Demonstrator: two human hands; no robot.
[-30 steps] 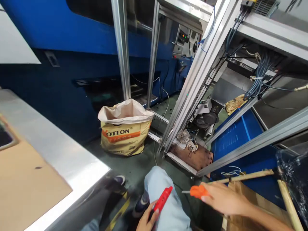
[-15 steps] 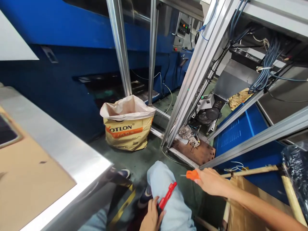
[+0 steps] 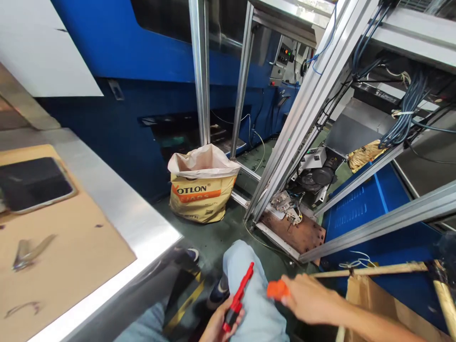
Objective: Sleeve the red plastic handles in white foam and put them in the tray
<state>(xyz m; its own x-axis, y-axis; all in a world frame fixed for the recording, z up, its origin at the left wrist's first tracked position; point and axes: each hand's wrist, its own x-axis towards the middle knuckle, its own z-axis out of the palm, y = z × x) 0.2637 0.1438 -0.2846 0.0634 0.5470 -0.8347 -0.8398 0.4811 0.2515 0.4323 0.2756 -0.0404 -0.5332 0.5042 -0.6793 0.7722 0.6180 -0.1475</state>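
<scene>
Both of my hands have drawn closer together over the last second: my right hand (image 3: 306, 301), fingers clamped on the short orange plastic-handled tool (image 3: 278, 289), has swung in from the right until it sits near the long red plastic tool (image 3: 238, 295) that my left hand (image 3: 219, 325) grips over my light-blue trouser knee (image 3: 249, 294), so I judge the two are about to meet. Beyond my grip lie the tan paper sack (image 3: 203, 190) and slanted aluminium frame rails (image 3: 292, 128); a steel table edge (image 3: 138, 213) crowds my left.
</scene>
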